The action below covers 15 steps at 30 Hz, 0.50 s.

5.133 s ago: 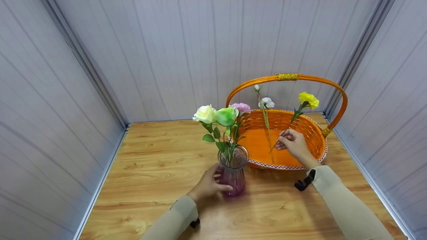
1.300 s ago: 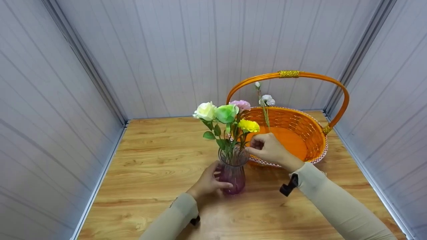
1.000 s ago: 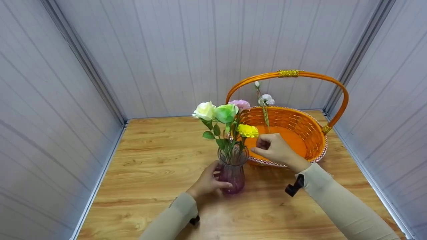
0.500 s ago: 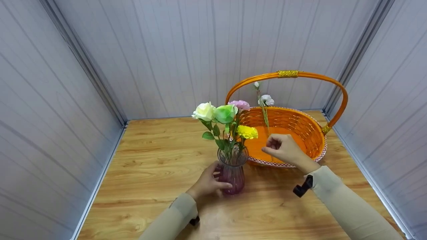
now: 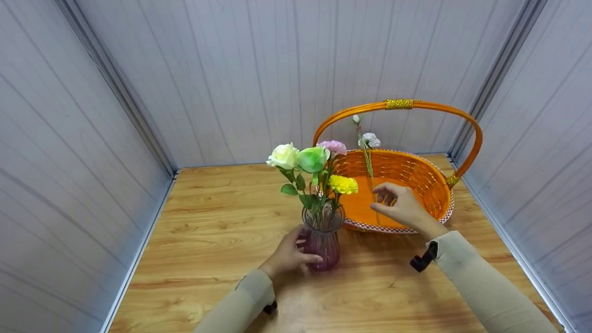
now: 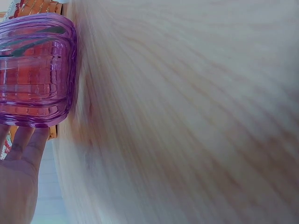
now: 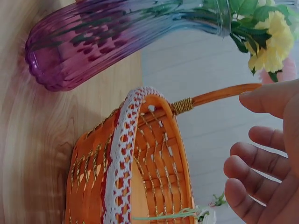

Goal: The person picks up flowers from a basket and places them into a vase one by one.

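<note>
My left hand [image 5: 286, 253] grips the lower part of a glass vase [image 5: 325, 252], clear at the rim and purple below. The vase stands upright on the table. In it are a cream rose [image 5: 283, 156], a green rose [image 5: 313, 159], a pink carnation [image 5: 334, 147] and a yellow carnation [image 5: 343, 184], which leans right. My right hand [image 5: 403, 206] hovers over the orange basket [image 5: 428, 194], thumb and fingers apart, holding nothing. Its fingertips overlap the thin stems of a white flower [image 5: 370, 140] and a white bud [image 5: 355, 119] in the basket.
The basket's tall handle [image 5: 474, 138] arches over its opening. A wooden table [image 5: 222, 222] carries everything. Pale panel walls [image 5: 231, 83] close off the back and both sides. In the right wrist view, the basket's lace-trimmed rim [image 7: 122, 163] lies close beside the vase.
My right hand carried the yellow carnation from the basket to the vase and let it go there. It then drew back right over the basket and its fingers spread. My left hand stayed put.
</note>
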{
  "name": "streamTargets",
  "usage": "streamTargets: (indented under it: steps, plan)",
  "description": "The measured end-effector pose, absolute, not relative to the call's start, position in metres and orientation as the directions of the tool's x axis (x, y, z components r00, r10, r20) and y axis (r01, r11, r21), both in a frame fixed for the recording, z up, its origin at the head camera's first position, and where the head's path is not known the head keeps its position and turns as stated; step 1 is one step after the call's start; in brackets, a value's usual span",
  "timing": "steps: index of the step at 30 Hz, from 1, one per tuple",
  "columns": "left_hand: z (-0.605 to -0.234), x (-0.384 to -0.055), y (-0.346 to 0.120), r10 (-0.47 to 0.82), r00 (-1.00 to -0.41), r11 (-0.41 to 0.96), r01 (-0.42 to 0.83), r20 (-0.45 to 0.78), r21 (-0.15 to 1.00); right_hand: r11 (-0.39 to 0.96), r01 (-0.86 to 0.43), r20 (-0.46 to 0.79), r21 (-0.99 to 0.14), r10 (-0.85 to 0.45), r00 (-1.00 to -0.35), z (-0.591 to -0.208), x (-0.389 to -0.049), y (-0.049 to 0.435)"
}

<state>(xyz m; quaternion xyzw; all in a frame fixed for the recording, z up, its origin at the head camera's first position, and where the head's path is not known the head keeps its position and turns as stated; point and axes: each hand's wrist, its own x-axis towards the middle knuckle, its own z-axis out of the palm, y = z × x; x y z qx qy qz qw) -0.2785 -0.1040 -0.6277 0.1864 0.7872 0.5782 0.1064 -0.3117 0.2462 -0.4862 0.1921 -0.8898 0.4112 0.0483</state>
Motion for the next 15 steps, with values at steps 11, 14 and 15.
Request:
streamTargets:
  steps: [11,14,15]
  plan:
    - [-0.629,-0.277,-0.104,0.420,-0.906,0.214,0.164,0.061,0.963,0.582,-0.314,0.213,-0.750,-0.236,-0.948,-0.498,-0.325,0.258]
    - [-0.629,-0.277,-0.104,0.414,-0.909,0.226,0.161,0.055,0.961,0.575,-0.303,0.206,-0.760,-0.229,-0.951,-0.501,-0.330,0.261]
    - [-0.629,-0.277,-0.104,0.413,-0.909,0.231,0.160,0.052,0.960,0.569,-0.300,0.202,-0.766,-0.230,-0.952,-0.502,-0.332,0.262]
